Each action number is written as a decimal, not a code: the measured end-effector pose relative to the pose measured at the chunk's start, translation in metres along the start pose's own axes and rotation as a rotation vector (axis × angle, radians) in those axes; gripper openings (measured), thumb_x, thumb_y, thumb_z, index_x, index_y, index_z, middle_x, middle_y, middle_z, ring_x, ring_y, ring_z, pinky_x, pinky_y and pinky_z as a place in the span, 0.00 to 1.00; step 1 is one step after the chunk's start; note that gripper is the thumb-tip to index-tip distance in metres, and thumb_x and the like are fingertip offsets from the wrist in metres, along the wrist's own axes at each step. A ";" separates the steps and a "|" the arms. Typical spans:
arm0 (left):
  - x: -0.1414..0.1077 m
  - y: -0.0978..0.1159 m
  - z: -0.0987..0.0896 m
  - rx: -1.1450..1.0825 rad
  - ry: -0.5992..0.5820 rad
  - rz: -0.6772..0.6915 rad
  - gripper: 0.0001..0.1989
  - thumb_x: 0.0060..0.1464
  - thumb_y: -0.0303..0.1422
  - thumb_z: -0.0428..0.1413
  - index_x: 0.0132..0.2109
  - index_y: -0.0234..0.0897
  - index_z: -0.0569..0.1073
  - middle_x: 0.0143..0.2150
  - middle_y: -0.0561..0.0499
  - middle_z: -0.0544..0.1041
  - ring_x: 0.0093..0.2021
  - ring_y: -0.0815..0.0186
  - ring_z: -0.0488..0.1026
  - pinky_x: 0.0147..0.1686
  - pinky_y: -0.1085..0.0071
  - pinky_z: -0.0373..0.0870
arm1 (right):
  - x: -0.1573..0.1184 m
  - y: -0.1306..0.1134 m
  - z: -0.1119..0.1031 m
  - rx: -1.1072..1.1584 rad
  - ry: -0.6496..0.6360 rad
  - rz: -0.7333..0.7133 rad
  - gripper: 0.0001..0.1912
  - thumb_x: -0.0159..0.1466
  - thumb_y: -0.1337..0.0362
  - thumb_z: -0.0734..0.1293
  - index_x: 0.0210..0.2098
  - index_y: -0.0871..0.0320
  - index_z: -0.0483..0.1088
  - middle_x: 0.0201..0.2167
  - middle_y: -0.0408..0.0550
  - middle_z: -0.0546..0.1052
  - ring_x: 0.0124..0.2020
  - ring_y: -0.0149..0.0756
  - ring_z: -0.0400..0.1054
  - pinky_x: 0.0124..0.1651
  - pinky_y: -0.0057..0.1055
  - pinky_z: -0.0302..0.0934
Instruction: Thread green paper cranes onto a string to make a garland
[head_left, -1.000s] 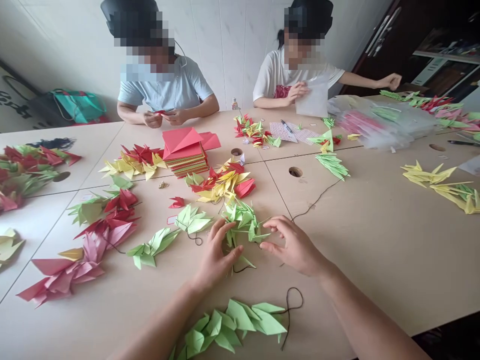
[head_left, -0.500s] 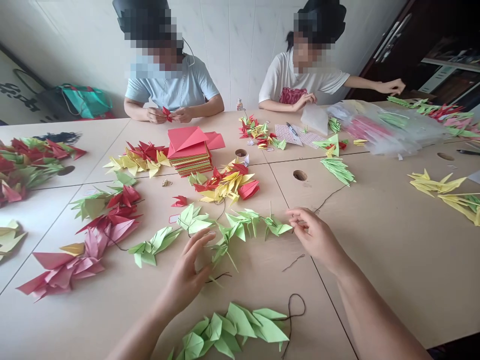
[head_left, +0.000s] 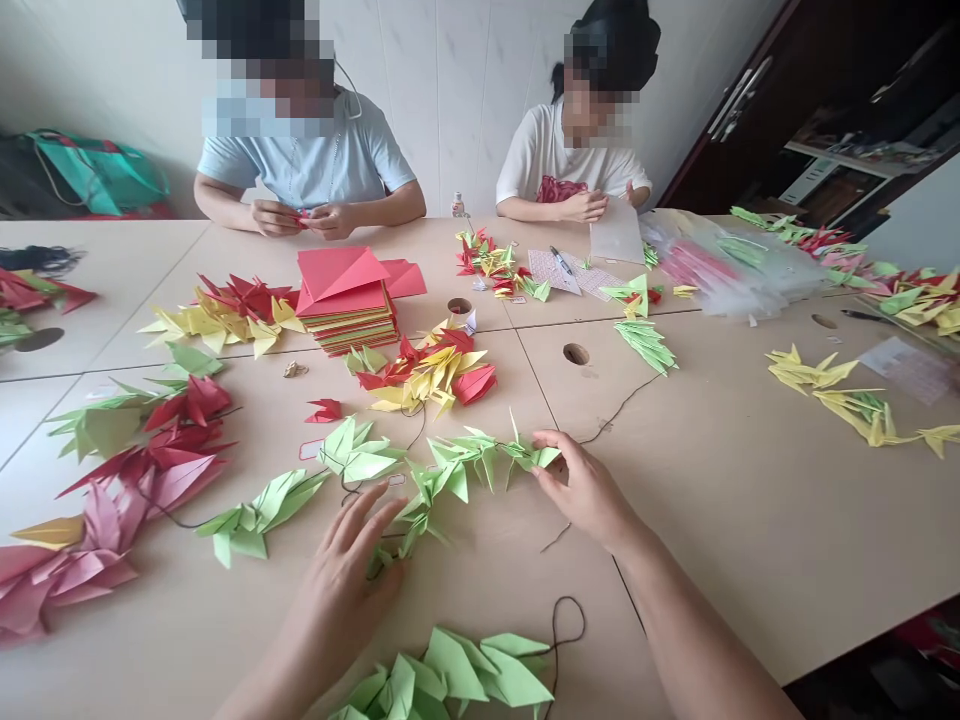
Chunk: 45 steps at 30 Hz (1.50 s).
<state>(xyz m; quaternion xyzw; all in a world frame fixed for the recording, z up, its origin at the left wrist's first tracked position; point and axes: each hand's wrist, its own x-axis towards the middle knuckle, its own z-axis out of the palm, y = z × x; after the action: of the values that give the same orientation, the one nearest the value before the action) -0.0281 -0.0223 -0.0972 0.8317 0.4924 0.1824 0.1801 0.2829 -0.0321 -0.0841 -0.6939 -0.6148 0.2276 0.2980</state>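
A curved string of light green origami cranes [head_left: 466, 456] lies on the table before me. My right hand [head_left: 596, 500] has its thumb and fingers closed around the crane at the string's right end. At the string's lower left end is my left hand [head_left: 345, 575], palm down with fingers apart, partly hiding a crane there. Left of it, on dark thread, rest more green cranes [head_left: 259, 512]. Closer to me is another green crane string [head_left: 450, 675] with a loop of dark thread [head_left: 571, 618] at its right end.
Red and pink cranes [head_left: 112, 530] lie at left. Behind sits a stack of coloured paper squares [head_left: 349, 305], beside yellow and red cranes [head_left: 435, 370]. Two people work across the table [head_left: 720, 520]. Plastic bags [head_left: 739, 265] lie at back right; a round hole [head_left: 576, 354] pierces the tabletop.
The view has swung right, so things sit further left. My right hand has closed on the end crane. The co-worker at right has drawn an outstretched arm back to a whitish sheet.
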 end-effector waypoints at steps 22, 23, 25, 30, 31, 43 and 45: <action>-0.013 -0.018 -0.013 0.187 0.229 0.052 0.22 0.58 0.26 0.51 0.59 0.43 0.64 0.64 0.39 0.61 0.67 0.44 0.54 0.56 0.44 0.66 | -0.005 0.011 -0.016 0.068 0.062 -0.163 0.20 0.68 0.60 0.58 0.58 0.55 0.63 0.47 0.52 0.76 0.41 0.38 0.73 0.45 0.35 0.70; -0.015 -0.018 -0.013 0.183 0.236 0.042 0.22 0.58 0.26 0.51 0.59 0.43 0.63 0.65 0.39 0.61 0.67 0.44 0.54 0.56 0.44 0.65 | -0.006 0.010 -0.015 0.062 0.051 -0.175 0.20 0.67 0.61 0.59 0.58 0.55 0.64 0.47 0.52 0.77 0.41 0.38 0.73 0.45 0.35 0.70; -0.019 -0.018 -0.012 0.170 0.244 0.029 0.22 0.58 0.28 0.52 0.60 0.44 0.63 0.64 0.39 0.61 0.67 0.43 0.55 0.57 0.44 0.65 | -0.006 0.009 -0.013 0.045 0.037 -0.197 0.20 0.66 0.61 0.60 0.57 0.55 0.65 0.47 0.51 0.77 0.39 0.38 0.73 0.44 0.36 0.70; -0.029 -0.017 -0.011 0.123 0.234 -0.015 0.23 0.59 0.32 0.53 0.61 0.43 0.62 0.65 0.37 0.61 0.65 0.44 0.58 0.56 0.44 0.66 | -0.005 0.012 -0.009 0.014 0.060 -0.217 0.21 0.63 0.62 0.62 0.56 0.56 0.66 0.47 0.52 0.77 0.36 0.39 0.74 0.42 0.37 0.71; -0.031 -0.017 -0.011 0.113 0.227 -0.028 0.23 0.59 0.32 0.53 0.61 0.43 0.63 0.65 0.37 0.60 0.65 0.44 0.59 0.56 0.45 0.66 | -0.005 0.013 -0.009 0.013 0.069 -0.213 0.21 0.63 0.62 0.62 0.55 0.57 0.67 0.46 0.52 0.77 0.36 0.39 0.74 0.43 0.37 0.71; -0.026 -0.013 -0.017 0.029 0.146 -0.199 0.25 0.55 0.40 0.56 0.59 0.39 0.65 0.53 0.42 0.76 0.54 0.52 0.72 0.51 0.55 0.70 | -0.010 0.008 -0.013 0.038 0.092 -0.192 0.21 0.61 0.60 0.64 0.53 0.57 0.69 0.43 0.51 0.79 0.31 0.37 0.74 0.41 0.37 0.71; -0.021 -0.014 -0.017 0.009 0.192 -0.221 0.23 0.56 0.40 0.56 0.57 0.38 0.67 0.53 0.41 0.76 0.53 0.53 0.72 0.50 0.56 0.70 | -0.010 0.008 -0.012 0.027 0.085 -0.192 0.20 0.61 0.59 0.64 0.52 0.57 0.69 0.43 0.51 0.79 0.31 0.37 0.74 0.40 0.36 0.71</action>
<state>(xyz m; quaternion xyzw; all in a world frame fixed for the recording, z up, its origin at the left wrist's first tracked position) -0.0567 -0.0329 -0.0917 0.7520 0.5967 0.2382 0.1472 0.2958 -0.0440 -0.0812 -0.6366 -0.6622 0.1764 0.3538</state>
